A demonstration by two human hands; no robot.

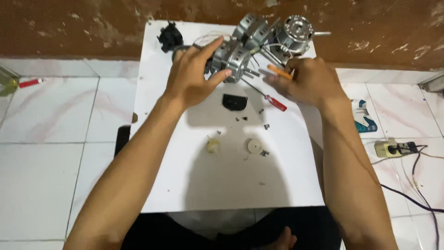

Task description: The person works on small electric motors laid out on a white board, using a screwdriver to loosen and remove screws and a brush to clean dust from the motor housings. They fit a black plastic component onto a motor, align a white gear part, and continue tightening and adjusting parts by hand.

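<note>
Metal silver motor w/ protruding shaft (236, 58) at 12 o'clock: prob heavy, stiff; left hand (192, 76) clamped round housing; right hand (307, 81) closed on orange-handled tool (279, 71).

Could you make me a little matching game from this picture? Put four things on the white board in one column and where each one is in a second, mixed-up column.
Things:
1. red-handled screwdriver
2. orange-handled tool
3. silver motor
4. white round gear

Places:
A. under the fingers of the left hand
B. lying loose near the middle of the white board, close to small screws
C. in the grip of the right hand
D. lying on the board between the two hands, handle pointing toward the right hand

Pairs: 1-D, 2-C, 3-A, 4-B
</note>
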